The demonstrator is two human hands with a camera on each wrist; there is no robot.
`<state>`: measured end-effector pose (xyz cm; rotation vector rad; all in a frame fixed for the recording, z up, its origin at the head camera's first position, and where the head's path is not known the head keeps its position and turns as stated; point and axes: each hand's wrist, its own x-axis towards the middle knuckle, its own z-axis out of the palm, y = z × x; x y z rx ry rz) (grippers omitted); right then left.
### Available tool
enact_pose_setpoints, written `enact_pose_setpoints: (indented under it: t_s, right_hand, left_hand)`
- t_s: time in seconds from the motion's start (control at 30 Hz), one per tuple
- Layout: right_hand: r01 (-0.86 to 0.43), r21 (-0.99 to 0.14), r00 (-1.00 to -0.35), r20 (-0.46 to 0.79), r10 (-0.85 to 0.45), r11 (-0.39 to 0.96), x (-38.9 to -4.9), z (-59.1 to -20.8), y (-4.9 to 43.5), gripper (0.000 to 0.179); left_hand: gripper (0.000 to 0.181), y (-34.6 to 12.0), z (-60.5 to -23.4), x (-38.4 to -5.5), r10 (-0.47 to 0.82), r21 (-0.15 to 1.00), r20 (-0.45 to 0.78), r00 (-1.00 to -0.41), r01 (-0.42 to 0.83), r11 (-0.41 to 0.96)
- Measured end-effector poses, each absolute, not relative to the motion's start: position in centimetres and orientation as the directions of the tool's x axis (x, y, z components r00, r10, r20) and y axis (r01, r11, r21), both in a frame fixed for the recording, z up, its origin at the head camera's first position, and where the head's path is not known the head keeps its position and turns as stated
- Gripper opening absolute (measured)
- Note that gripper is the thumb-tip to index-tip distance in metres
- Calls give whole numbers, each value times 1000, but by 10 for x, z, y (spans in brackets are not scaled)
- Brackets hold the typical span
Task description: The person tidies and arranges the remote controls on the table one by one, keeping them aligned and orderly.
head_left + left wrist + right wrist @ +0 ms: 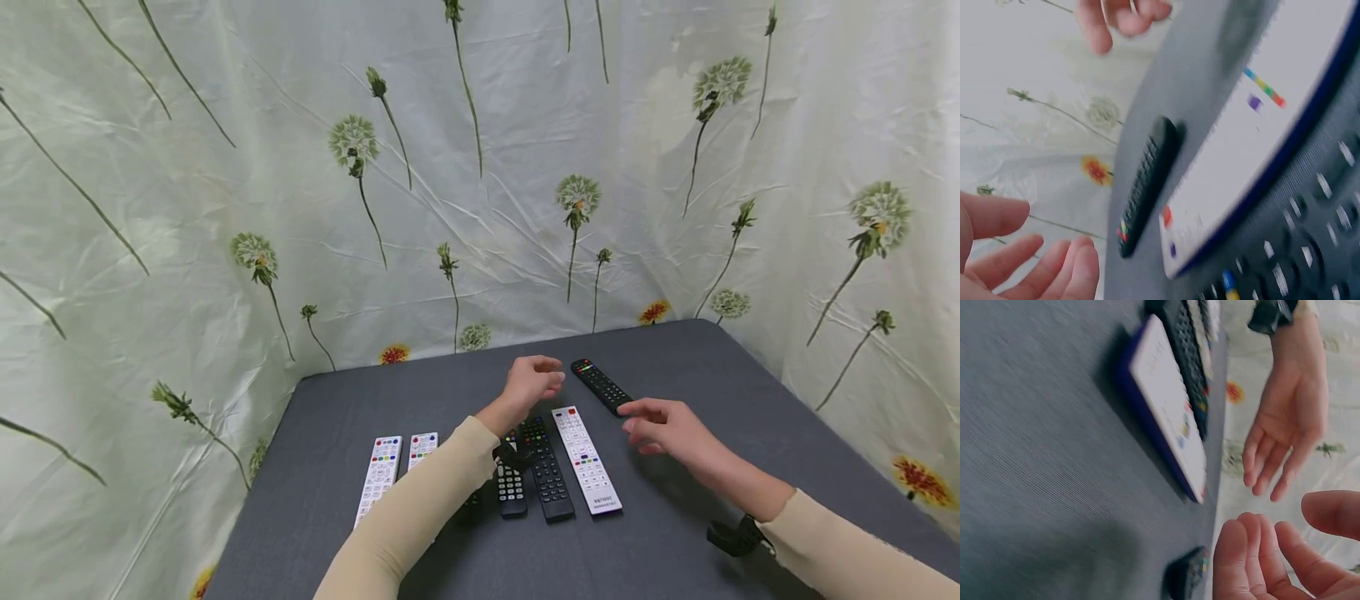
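My left hand [531,381] hovers above the far end of the remotes, its fingers relaxed and nothing between them. Opposite it, my right hand [667,427] is raised over the table with loosely bent fingers, holding nothing. Between the two hands a black remote control [600,387] lies slanted near the back; the right fingertips overlap its near end in the head view. A white remote control [587,460] lies closer, and left of it are a long black remote [551,479] and another black remote [512,492], partly hidden by the left wrist.
Two white remotes [378,471] lie at the left of the row, partly covered by the left sleeve [427,508]. The dark grey table [322,433] meets a hanging white cloth [480,250] with a dandelion print. Each wrist wears a black strap [735,537].
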<state>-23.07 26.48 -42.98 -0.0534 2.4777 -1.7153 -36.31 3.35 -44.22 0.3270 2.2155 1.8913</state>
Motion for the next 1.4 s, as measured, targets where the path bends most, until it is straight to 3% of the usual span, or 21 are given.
enact_pose_setpoints:
  t_s: [0.23, 0.4, 0.8, 1.03, 1.4]
  right_hand:
    - [18, -930, -991, -65, -116, 368, -259, -417, 277, 43]
    - [48, -931, -992, -87, -91, 361, -282, -412, 286, 47]
    - [153, -936, -981, -183, -67, 317, -325, -415, 296, 51]
    - [241, -912, -959, -276, -64, 332, -347, -432, 296, 55]
    - [296, -878, -937, -343, -64, 376, -360, -451, 291, 54]
  left_hand:
    - [33, 50, -438, -359, 247, 996, -80, -966, -89, -24]
    - [33, 68, -435, -355, 201, 989, -115, -973, -130, -63]
    - [54, 108, -449, -352, 97, 907, -287, -953, -303, -292]
    - [36, 112, -456, -357, 170, 845, -342, -924, -381, -375]
    - [43, 122, -461, -360, 210, 820, -367, -906, -422, -387]
